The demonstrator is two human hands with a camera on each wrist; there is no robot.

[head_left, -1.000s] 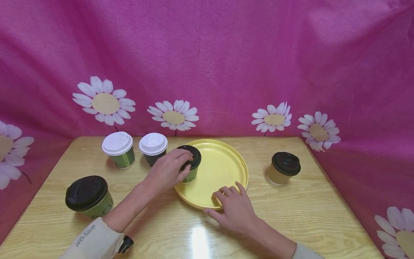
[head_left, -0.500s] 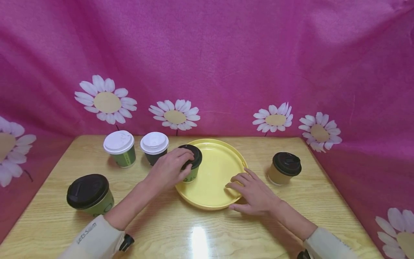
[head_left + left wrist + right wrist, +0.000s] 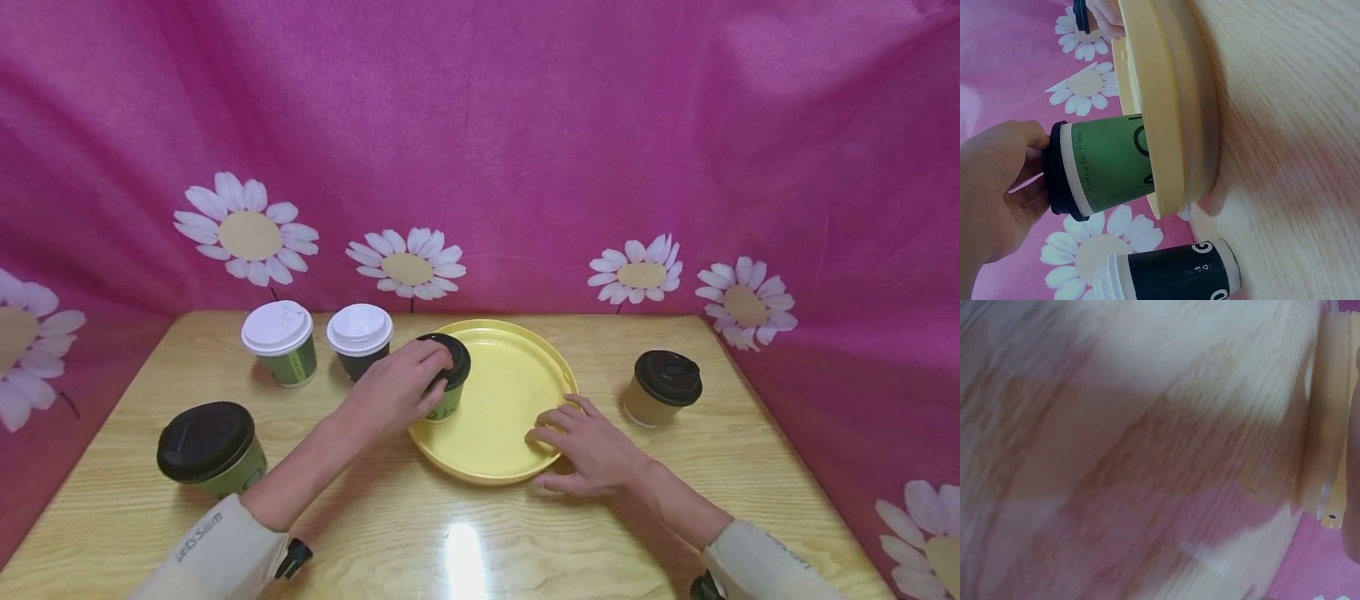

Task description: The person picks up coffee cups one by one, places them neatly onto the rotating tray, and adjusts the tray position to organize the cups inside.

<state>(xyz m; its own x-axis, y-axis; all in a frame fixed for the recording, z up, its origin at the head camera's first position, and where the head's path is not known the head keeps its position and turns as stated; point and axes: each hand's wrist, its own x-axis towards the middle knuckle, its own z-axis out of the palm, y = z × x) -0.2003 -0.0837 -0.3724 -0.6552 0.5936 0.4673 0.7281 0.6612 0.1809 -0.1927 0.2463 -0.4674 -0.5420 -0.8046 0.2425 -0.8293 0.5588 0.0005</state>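
Observation:
My left hand grips the black lid of a green paper cup, which stands inside the yellow round tray at its left side. In the left wrist view the thumb and fingers of that hand hold the lid from above, and the tray wall hides the cup's base. Over the tray's right front rim lies my right hand, fingers spread and slightly bent, holding no cup. The right wrist view shows only an edge of this hand beside the tray.
Left of the tray stand a white-lidded dark cup and a white-lidded green cup. A larger black-lidded green cup is at the front left. To the right stands a black-lidded brown cup. A pink flowered cloth hangs behind the table.
My right hand has moved right along the tray's front rim from its place a second ago. The left hand keeps its hold on the cup's lid, with the cup in the same spot.

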